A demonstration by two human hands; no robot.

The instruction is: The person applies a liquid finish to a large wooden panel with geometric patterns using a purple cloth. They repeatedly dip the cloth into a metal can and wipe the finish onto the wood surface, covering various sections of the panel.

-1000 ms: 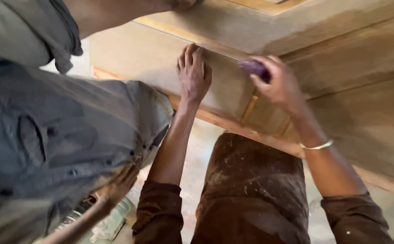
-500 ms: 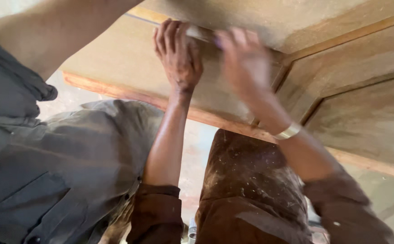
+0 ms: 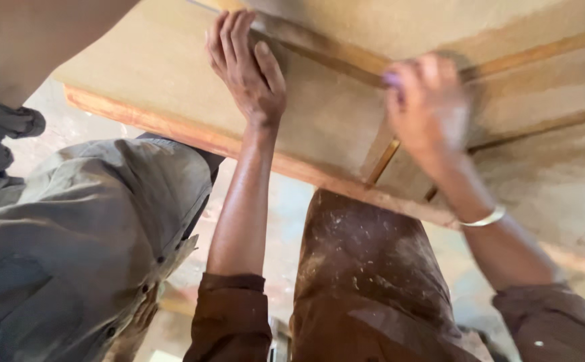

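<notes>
Since half a second ago, both hands have slid apart along the wooden door panel (image 3: 172,74). Head view: left hand (image 3: 249,70) lies flat, fingers spread, near the panel's groove; right hand (image 3: 430,110), blurred, seems closed round a small purple object (image 3: 392,79). Another person's grey-clad leg (image 3: 84,228) stands beside the panel's near edge.

The left hand (image 3: 249,70) lies flat, palm down, fingers together and stretched forward, thumb alongside; its forearm is bare and nearly straight, sleeve pushed to the elbow. The right hand (image 3: 430,110) is blurred, fingers curled downward, its grip unclear. A thin bangle (image 3: 484,218) circles the right wrist.
</notes>
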